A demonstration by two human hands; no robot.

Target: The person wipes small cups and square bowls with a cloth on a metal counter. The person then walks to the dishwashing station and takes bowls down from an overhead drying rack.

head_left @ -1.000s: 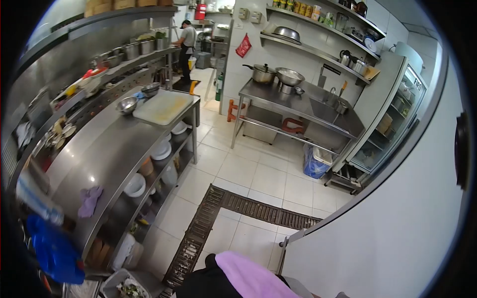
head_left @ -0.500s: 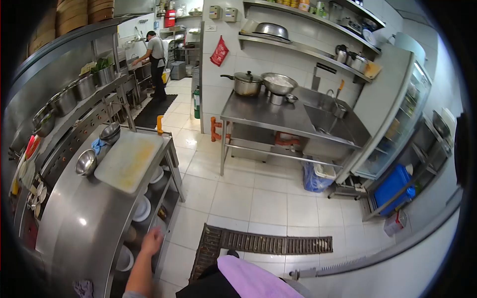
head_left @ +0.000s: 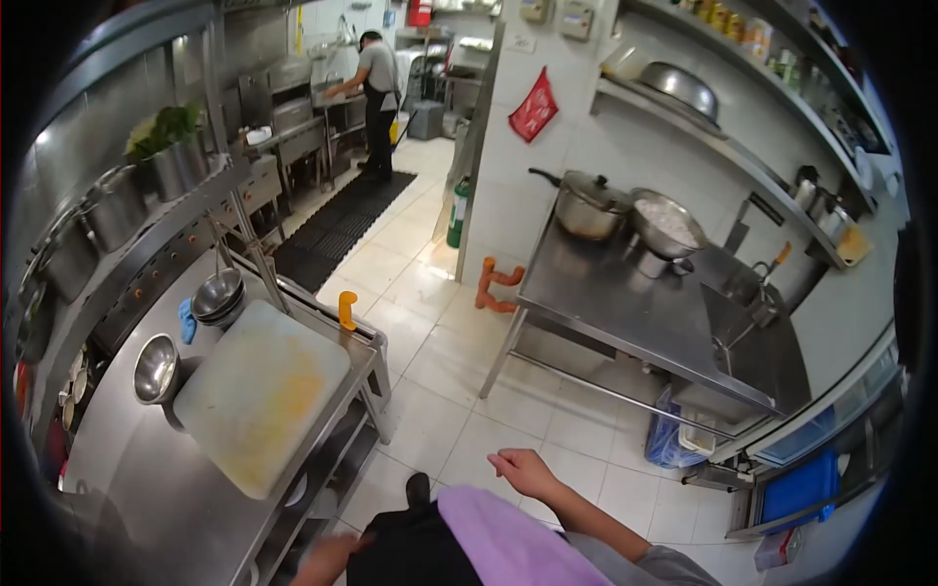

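My right hand is in front of me over the tiled floor, its fingers curled in with nothing visible in them. At the bottom edge my left hand is smeared by motion, beside the steel counter; its fingers are not clear. On that counter lies a stained white cutting board. A steel bowl sits to the board's left, and a stack of steel bowls stands behind it. Neither hand touches these. A lilac cloth hangs over my black apron.
A steel sink table on the right bears a lidded pot and a wide steel bowl. Another person works at the back left near a black floor mat. A blue-lined bin stands under the table.
I have moved forward and my view has tilted, so the cutting board and sink table look nearer. My right hand has come into view; my left hand has dropped to the bottom edge.
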